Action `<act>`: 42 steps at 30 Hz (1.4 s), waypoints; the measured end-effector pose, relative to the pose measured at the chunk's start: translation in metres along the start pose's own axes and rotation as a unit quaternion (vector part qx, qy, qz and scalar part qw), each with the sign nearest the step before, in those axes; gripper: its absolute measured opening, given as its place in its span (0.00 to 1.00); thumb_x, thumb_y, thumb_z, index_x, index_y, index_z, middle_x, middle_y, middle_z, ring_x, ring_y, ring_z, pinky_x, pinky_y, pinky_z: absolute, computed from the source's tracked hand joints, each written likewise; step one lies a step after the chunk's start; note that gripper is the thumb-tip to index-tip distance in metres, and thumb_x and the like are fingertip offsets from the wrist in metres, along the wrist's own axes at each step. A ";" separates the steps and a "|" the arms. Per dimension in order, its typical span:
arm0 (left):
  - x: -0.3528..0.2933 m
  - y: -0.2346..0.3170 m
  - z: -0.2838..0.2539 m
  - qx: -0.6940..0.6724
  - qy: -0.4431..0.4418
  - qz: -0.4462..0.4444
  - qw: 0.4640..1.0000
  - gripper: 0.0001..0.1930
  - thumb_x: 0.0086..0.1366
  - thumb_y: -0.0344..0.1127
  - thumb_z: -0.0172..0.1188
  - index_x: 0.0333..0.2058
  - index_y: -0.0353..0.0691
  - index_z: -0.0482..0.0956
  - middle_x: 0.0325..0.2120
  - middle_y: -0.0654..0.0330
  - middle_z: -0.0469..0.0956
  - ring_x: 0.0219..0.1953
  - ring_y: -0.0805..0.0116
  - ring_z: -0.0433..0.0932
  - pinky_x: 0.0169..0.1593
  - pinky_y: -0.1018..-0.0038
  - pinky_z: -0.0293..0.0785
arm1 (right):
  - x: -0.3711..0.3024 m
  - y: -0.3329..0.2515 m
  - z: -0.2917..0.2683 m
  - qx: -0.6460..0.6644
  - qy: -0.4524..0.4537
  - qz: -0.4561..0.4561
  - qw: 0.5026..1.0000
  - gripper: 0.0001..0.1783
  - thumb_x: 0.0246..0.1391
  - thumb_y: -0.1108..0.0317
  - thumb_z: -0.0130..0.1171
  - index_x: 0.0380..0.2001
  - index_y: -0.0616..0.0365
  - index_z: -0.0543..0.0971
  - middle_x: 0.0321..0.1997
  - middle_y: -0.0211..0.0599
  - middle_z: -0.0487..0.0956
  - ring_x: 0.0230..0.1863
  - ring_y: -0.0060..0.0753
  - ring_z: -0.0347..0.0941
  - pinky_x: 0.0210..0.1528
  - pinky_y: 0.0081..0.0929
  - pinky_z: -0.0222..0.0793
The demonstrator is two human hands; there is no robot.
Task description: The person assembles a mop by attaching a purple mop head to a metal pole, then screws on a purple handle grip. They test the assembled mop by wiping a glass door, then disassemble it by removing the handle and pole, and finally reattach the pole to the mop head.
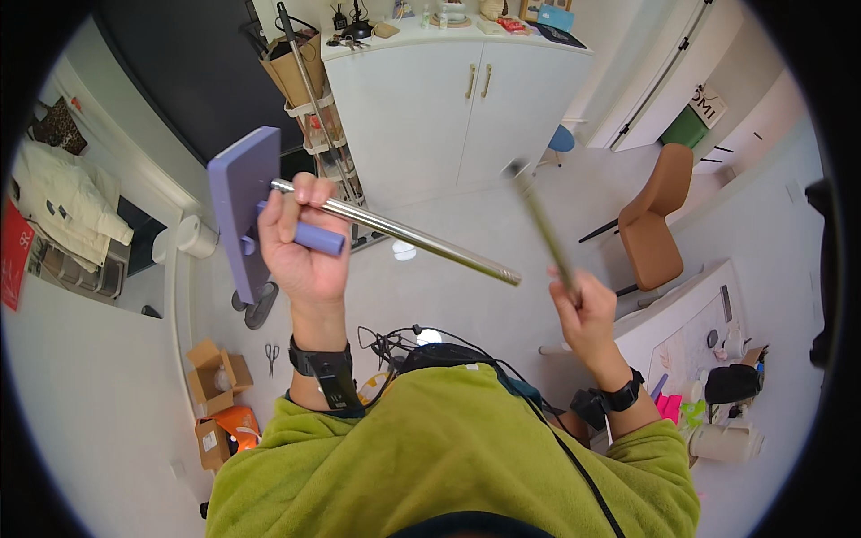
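Observation:
My left hand [307,264] is closed around a shiny metal tube [421,242], which slants down to the right with its threaded-looking end free. In the same grip is a short purple stub [318,238]. Right beside it stands a flat purple rectangular head [244,206], tilted on edge, resembling a flat mop head; the join to the stub is partly hidden by my fingers. My right hand [587,323] grips the lower end of a second metal tube [543,220], blurred and pointing up with a dark tip. The two tubes are apart.
Ahead stands a white cabinet [404,108] with small items on top; a long pole [309,90] leans beside a slim shelf cart. A brown chair [653,233] and a cluttered white table [664,336] are to the right. Scissors [272,359] and cardboard boxes [215,372] lie lower left.

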State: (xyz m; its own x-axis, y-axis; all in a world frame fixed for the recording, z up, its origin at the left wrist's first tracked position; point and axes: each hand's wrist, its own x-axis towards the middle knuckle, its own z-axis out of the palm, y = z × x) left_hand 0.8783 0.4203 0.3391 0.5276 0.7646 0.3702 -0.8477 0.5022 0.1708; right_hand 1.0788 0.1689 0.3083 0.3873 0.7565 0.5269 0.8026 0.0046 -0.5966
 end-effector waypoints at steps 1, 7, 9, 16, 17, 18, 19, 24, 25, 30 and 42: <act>-0.002 -0.006 0.000 -0.005 0.003 -0.006 1.000 0.20 0.63 0.35 0.47 0.11 0.47 0.57 0.26 0.61 0.62 0.34 0.68 0.60 0.45 0.74 0.58 | 0.005 -0.002 0.001 0.062 -0.004 0.056 0.996 0.12 0.51 0.69 0.57 0.41 0.59 0.76 0.25 0.34 0.77 0.16 0.21 0.64 0.19 0.19 0.58; -0.006 -0.026 0.005 0.006 -0.019 -0.030 0.999 0.21 0.63 0.38 0.46 0.11 0.48 0.56 0.27 0.64 0.60 0.36 0.70 0.60 0.47 0.72 0.62 | 0.010 -0.026 0.021 0.345 -0.117 0.252 0.897 0.13 0.52 0.69 0.57 0.39 0.65 0.77 0.21 0.28 0.75 0.19 0.14 0.64 0.22 0.14 0.59; -0.003 -0.023 0.007 0.012 -0.090 -0.046 0.995 0.21 0.64 0.38 0.45 0.11 0.48 0.57 0.37 0.61 0.67 0.46 0.67 0.63 0.48 0.68 0.65 | 0.004 -0.028 0.022 0.335 -0.122 0.277 0.892 0.11 0.52 0.69 0.57 0.37 0.66 0.77 0.20 0.28 0.74 0.19 0.15 0.65 0.21 0.14 0.60; 0.006 0.012 0.006 -0.022 -0.001 0.014 1.000 0.22 0.65 0.38 0.42 0.10 0.46 0.60 0.61 0.51 0.54 0.67 0.58 0.44 0.53 0.54 0.61 | -0.027 -0.013 -0.013 0.341 -0.075 0.260 0.900 0.08 0.49 0.74 0.57 0.33 0.68 0.78 0.22 0.31 0.75 0.20 0.17 0.68 0.23 0.15 0.63; 0.006 0.013 0.005 -0.043 0.014 0.005 0.999 0.22 0.65 0.38 0.42 0.10 0.47 0.59 0.61 0.51 0.54 0.67 0.59 0.44 0.53 0.55 0.59 | -0.030 -0.011 -0.016 0.349 -0.074 0.231 0.905 0.08 0.49 0.75 0.57 0.33 0.67 0.78 0.22 0.31 0.76 0.21 0.17 0.68 0.23 0.14 0.63; 0.005 0.013 0.003 -0.054 0.010 -0.003 0.998 0.22 0.65 0.37 0.42 0.10 0.47 0.59 0.61 0.51 0.54 0.66 0.59 0.45 0.53 0.55 0.59 | -0.032 -0.010 -0.018 0.328 -0.078 0.235 0.912 0.08 0.49 0.75 0.57 0.33 0.67 0.78 0.23 0.32 0.76 0.21 0.17 0.68 0.23 0.14 0.64; 0.005 0.012 0.002 -0.063 0.017 -0.008 0.998 0.22 0.65 0.37 0.42 0.10 0.47 0.59 0.61 0.52 0.54 0.66 0.59 0.45 0.53 0.55 0.59 | -0.034 -0.010 -0.020 0.321 -0.081 0.230 0.915 0.08 0.48 0.75 0.58 0.33 0.67 0.78 0.23 0.32 0.76 0.21 0.18 0.69 0.24 0.14 0.64; 0.007 0.005 0.000 -0.080 0.031 -0.022 0.996 0.22 0.65 0.37 0.42 0.10 0.47 0.58 0.60 0.53 0.56 0.66 0.60 0.48 0.53 0.55 0.58 | -0.033 -0.011 -0.019 0.300 -0.077 0.230 0.922 0.08 0.49 0.76 0.58 0.34 0.66 0.78 0.24 0.32 0.77 0.22 0.18 0.69 0.24 0.15 0.65; 0.007 0.004 0.000 -0.078 0.035 -0.025 0.996 0.22 0.65 0.37 0.42 0.10 0.47 0.58 0.60 0.53 0.57 0.65 0.60 0.48 0.53 0.55 0.58 | -0.032 -0.012 -0.019 0.297 -0.074 0.231 0.924 0.08 0.49 0.76 0.58 0.35 0.66 0.78 0.24 0.32 0.76 0.22 0.18 0.69 0.24 0.15 0.65; 0.007 -0.002 0.003 -0.058 0.063 -0.036 0.996 0.21 0.66 0.37 0.42 0.11 0.47 0.58 0.58 0.53 0.60 0.65 0.60 0.50 0.53 0.57 0.59 | -0.023 -0.015 -0.018 0.220 -0.055 0.133 0.965 0.09 0.49 0.76 0.58 0.35 0.66 0.78 0.23 0.29 0.76 0.21 0.16 0.68 0.23 0.16 0.64; 0.008 -0.014 -0.018 -0.058 0.147 -0.062 0.986 0.23 0.67 0.40 0.44 0.12 0.45 0.54 0.11 0.68 0.54 0.11 0.78 0.52 0.13 0.82 0.48 | -0.003 -0.023 -0.006 0.479 -0.274 0.388 0.738 0.20 0.54 0.63 0.58 0.44 0.69 0.73 0.11 0.24 0.66 0.14 0.15 0.60 0.15 0.15 0.52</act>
State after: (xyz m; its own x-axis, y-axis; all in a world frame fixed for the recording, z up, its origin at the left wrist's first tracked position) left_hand 0.8950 0.4267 0.3232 0.6338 0.7703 0.0699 -0.7732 0.6283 0.0861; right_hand 1.0620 0.1621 0.3241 0.1101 0.9238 -0.3666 -0.3553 -0.3079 -0.8826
